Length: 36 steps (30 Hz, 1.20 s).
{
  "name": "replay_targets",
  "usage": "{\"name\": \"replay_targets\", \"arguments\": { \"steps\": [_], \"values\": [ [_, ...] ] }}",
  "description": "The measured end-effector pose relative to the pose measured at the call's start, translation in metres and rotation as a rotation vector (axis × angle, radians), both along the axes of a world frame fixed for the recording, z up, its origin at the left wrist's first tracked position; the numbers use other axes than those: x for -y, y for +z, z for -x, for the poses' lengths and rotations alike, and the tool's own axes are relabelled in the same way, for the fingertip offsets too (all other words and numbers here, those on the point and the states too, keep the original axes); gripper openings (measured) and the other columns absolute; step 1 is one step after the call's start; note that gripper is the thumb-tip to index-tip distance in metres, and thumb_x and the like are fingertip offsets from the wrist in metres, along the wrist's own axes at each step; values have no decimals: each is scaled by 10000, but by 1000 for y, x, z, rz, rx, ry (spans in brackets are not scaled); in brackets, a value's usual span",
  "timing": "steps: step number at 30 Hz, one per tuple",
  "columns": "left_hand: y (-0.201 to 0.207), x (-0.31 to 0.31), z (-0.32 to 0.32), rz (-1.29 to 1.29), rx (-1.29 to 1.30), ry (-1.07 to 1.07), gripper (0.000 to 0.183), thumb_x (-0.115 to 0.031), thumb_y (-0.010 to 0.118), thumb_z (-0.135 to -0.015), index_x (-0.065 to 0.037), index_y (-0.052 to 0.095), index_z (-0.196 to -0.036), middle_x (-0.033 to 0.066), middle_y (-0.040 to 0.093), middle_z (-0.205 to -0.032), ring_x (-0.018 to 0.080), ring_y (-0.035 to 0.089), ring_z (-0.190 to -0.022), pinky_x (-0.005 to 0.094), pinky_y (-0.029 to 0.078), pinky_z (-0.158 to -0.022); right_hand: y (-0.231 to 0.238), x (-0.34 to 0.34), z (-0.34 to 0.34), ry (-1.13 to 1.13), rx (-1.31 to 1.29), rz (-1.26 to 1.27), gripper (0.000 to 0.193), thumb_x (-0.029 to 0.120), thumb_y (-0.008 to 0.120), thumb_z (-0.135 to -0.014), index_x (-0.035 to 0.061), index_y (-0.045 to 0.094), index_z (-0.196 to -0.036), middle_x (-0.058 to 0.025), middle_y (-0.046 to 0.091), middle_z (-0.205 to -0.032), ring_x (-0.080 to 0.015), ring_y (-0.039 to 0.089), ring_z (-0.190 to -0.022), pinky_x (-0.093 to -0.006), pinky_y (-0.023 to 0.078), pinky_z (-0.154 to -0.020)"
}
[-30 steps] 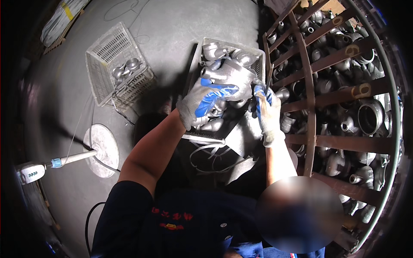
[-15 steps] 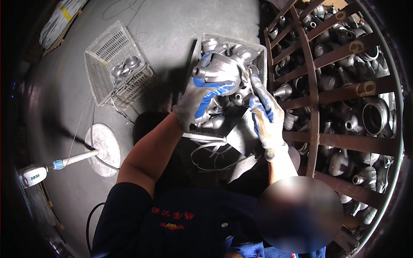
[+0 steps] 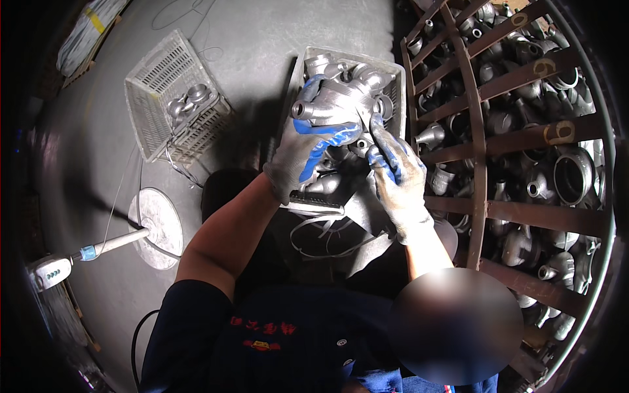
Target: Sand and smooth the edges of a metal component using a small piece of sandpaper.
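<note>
My left hand (image 3: 298,154), in a grey glove with a blue coated palm, is closed round a silvery metal casting (image 3: 337,105). This casting has a rounded, ribbed body and a short pipe stub pointing left. My right hand (image 3: 400,173), in a matching dirty glove, is close against the casting's right side. Its index finger stretches up to the casting, and the other fingers curl in; whatever they hold is hidden. Beneath both hands stands a pale plastic crate (image 3: 401,98) filled with similar castings (image 3: 324,183).
At the left, a second crate (image 3: 147,121) holds a few small metal parts (image 3: 196,95). A round white base (image 3: 157,229) with a pole lies near it. Right of me rises a brown metal cage (image 3: 477,131) packed with castings. Cables and straps trail below the crate.
My right hand has shifted slightly left and down, its fingers bunching closer to the casting's edge. The left hand and the casting have hardly moved.
</note>
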<state>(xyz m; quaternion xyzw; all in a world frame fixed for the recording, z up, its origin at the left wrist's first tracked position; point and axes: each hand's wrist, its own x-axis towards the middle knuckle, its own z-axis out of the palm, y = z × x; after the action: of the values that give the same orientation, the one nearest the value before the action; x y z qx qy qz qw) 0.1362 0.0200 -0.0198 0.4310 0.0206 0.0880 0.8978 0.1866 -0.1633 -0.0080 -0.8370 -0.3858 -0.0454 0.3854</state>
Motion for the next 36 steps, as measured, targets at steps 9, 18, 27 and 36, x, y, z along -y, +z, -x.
{"name": "replay_targets", "arguments": {
  "steps": [9, 18, 27, 36],
  "values": [
    [1, 1, 0, 31, -34, 37, 587, 31, 612, -798, -36, 386, -1336, 87, 568, -1155, 151, 578, -1031, 292, 486, -892, -1, -3, 4, -117, 115, 82, 325, 35, 619, -799, 73, 626, -1122, -154, 634, -957, -327, 633, -841, -349, 504, -744],
    [-7, -4, -1, 56, -110, 120, 625, 64, 598, -784, -40, 369, -1356, 111, 542, -1204, 176, 566, -1065, 313, 470, -932, 5, 1, 2, -69, -125, -119, 292, 50, 598, -843, -9, 619, -1129, -168, 641, -1101, -246, 628, -1011, -306, 466, -886],
    [-6, 1, -4, -35, -39, 108, 545, 67, 583, -778, -11, 435, -1296, 94, 562, -1178, 170, 560, -1072, 311, 465, -938, 3, -2, 1, -73, -6, 35, 283, 68, 633, -825, 5, 635, -1101, -159, 657, -1044, -253, 651, -937, -313, 487, -842],
    [-15, -12, -1, 74, -85, 18, 609, 41, 600, -750, -17, 404, -1324, 101, 549, -1194, 183, 557, -1087, 318, 473, -933, 17, 10, -4, 20, -898, -313, 310, 71, 563, -885, -30, 574, -1178, -90, 659, -833, -117, 587, -636, -226, 469, -580]
  ]
}}
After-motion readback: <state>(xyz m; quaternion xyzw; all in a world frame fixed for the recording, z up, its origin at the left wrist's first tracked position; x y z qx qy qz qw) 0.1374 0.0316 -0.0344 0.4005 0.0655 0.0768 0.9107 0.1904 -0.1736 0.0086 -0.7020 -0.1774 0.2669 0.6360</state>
